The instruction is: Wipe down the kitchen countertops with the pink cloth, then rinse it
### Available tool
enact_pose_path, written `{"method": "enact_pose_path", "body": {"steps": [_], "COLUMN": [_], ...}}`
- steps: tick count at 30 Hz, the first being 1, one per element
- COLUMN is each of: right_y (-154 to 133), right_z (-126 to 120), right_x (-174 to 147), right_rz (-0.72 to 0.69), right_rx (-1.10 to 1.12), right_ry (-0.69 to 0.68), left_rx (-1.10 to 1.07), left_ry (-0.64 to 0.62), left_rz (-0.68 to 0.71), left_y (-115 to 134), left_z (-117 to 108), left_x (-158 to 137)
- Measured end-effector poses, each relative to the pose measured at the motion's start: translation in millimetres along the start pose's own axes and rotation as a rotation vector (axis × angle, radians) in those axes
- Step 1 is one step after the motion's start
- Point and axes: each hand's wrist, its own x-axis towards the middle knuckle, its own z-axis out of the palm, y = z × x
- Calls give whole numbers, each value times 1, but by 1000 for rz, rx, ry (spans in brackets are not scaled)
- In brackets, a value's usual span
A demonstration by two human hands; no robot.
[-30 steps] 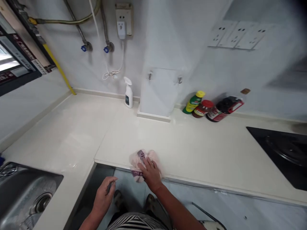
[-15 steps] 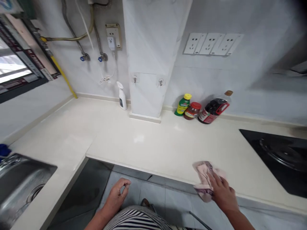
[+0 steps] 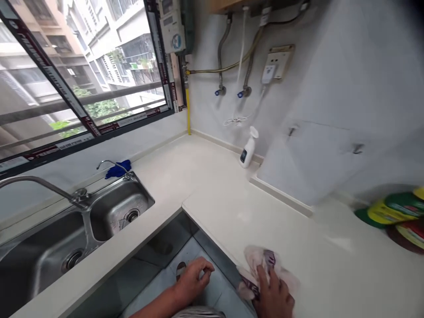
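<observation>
A pink-and-white cloth (image 3: 258, 260) with purple patches lies bunched on the white countertop (image 3: 212, 216), partly hanging over its front edge. My right hand (image 3: 274, 293) presses on the cloth from above, fingers bent over it. Away from the counter edge, over the floor, my left hand (image 3: 195, 278) hovers with curled fingers and the thumb close to them; nothing shows in it.
A white spray bottle (image 3: 248, 148) stands near the back wall. At the right are a green-and-yellow bottle (image 3: 391, 210) and a red-labelled jar (image 3: 409, 232). Leftward is a double steel sink (image 3: 88, 229) with a faucet (image 3: 46, 185) and a blue cloth (image 3: 117, 170) behind it.
The view has swung left, bringing the sink and window in and the stove out. My right hand and the cloth have moved left along the counter. My left hand stays curled.
</observation>
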Motion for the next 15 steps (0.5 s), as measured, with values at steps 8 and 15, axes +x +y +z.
{"method": "enact_pose_path", "body": {"steps": [8,15], "right_y": [-142,-237], "right_z": [-10,-5], "right_x": [111,206], "right_rz": [-217,-231], "right_rx": [161,753], "right_ry": [-18,-4], "left_rx": [5,-55], "left_ry": [113,171], "left_rz": [-151,-239], "left_y": [-44,-80], "left_z": [-50,-109], "left_x": [-2,19]}}
